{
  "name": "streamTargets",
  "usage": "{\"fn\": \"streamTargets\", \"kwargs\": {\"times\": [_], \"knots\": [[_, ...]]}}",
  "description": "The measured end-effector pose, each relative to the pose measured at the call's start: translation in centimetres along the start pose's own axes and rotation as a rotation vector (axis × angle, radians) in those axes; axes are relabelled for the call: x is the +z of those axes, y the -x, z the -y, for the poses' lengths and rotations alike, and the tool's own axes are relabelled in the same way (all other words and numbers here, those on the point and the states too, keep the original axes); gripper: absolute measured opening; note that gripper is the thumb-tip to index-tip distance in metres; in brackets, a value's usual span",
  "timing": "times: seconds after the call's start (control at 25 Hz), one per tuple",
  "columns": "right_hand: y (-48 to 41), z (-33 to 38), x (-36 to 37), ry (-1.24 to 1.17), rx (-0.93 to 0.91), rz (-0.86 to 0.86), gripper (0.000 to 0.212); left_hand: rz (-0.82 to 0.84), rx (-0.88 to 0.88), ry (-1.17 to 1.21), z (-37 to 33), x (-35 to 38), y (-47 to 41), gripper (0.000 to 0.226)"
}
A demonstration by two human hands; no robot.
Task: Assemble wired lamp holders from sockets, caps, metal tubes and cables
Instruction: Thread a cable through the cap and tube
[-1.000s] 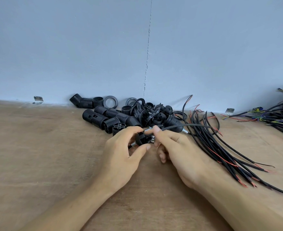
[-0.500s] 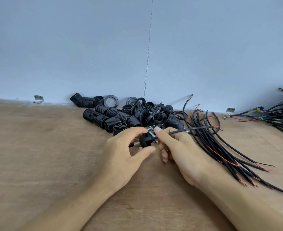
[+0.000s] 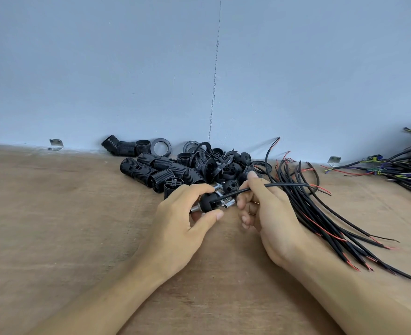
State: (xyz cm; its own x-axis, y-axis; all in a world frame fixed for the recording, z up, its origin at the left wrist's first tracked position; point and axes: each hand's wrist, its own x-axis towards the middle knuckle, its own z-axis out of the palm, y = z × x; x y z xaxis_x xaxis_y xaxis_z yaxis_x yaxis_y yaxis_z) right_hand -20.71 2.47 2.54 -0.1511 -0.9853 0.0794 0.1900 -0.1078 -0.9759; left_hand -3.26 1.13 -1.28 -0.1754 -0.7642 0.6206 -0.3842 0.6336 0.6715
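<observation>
Near side of heap (image 3: pixel 165 170), my left hand (image 3: pixel 182 228) pinches cap (image 3: pixel 208 201) with tube (image 3: pixel 196 209) through it; right hand (image 3: pixel 272 213) pinches cable (image 3: pixel 286 184), tip at cap mouth. Risk: limp cable could buckle, wire ends snag tube rim.

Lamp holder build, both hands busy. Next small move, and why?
Probably push the cable further into the cap. The right hand pinches the cable with its end at the cap's open side. The left hand grips the cap, with the metal tube pointing left. No wire shows past the tube's far end.
</observation>
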Motion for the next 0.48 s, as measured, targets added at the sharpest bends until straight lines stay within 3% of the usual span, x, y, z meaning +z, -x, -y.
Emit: {"fn": "streamTargets", "kwargs": {"times": [0.32, 0.48], "knots": [[0.16, -0.48, 0.06, 0.078, 0.016, 0.123, 0.037, 0.01, -0.004, -0.005, -0.57, -0.08, 0.03, 0.033], [0.24, -0.49, 0.03, 0.063, 0.046, 0.148, 0.042, -0.069, -0.005, -0.014, -0.68, -0.17, -0.13, 0.03]]}}
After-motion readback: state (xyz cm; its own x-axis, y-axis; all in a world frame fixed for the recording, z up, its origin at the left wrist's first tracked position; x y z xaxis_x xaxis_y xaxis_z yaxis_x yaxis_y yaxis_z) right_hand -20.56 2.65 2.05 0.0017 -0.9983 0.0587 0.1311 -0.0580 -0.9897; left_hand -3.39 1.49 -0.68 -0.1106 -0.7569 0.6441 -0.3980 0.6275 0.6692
